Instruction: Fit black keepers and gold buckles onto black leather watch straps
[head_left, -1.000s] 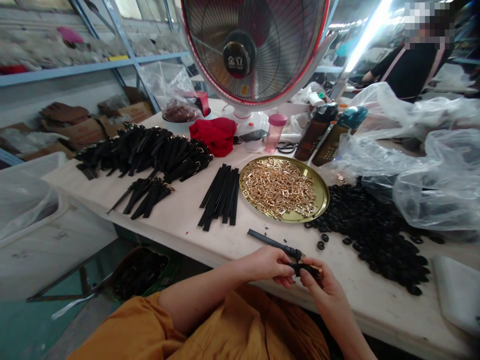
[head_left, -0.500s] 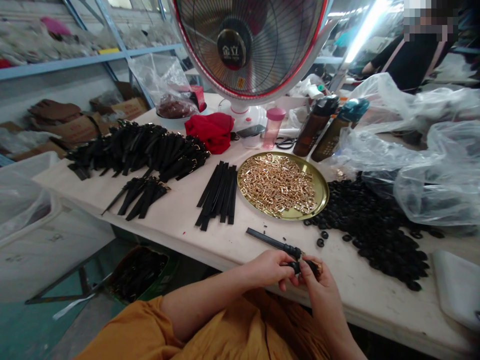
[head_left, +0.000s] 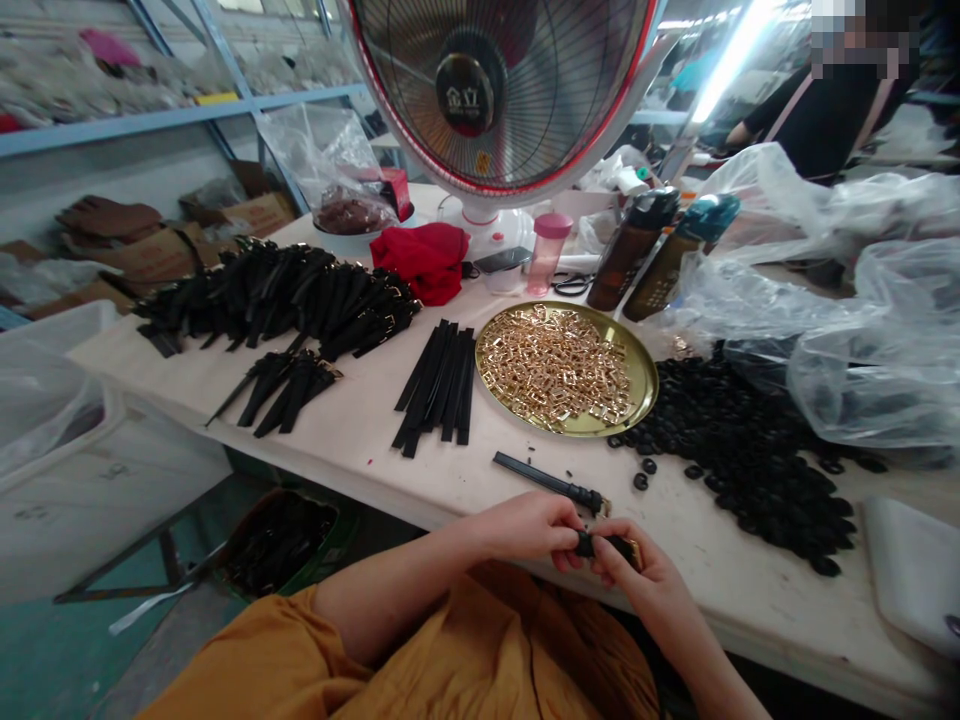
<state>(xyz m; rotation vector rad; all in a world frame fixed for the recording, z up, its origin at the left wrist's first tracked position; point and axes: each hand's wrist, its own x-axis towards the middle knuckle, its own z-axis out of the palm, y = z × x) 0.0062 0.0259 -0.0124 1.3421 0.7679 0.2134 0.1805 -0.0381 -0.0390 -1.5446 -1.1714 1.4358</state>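
Observation:
My left hand (head_left: 551,530) and my right hand (head_left: 634,562) meet at the table's front edge, both closed on one short black strap (head_left: 619,546) with a gold buckle at its right end. The fingers hide much of it. Just beyond them lies another black strap (head_left: 547,480) with a gold buckle, flat on the table. A round gold tray (head_left: 646,400) behind holds a heap of gold buckles (head_left: 555,365). Small black loops (head_left: 750,450) are piled to the right. Plain black strips (head_left: 436,390) lie left of the tray.
Finished-looking buckled straps (head_left: 277,295) form a large heap at the left, with a smaller bunch (head_left: 289,390) before it. A fan (head_left: 469,95), red cloth (head_left: 421,262), pink cup (head_left: 549,255) and bottles (head_left: 630,250) stand behind. Plastic bags (head_left: 862,340) cover the right; another person (head_left: 817,120) is beyond.
My right hand has turned slightly and its forearm has swung to the right. My left hand has shifted slightly left, and both keep hold of the strap.

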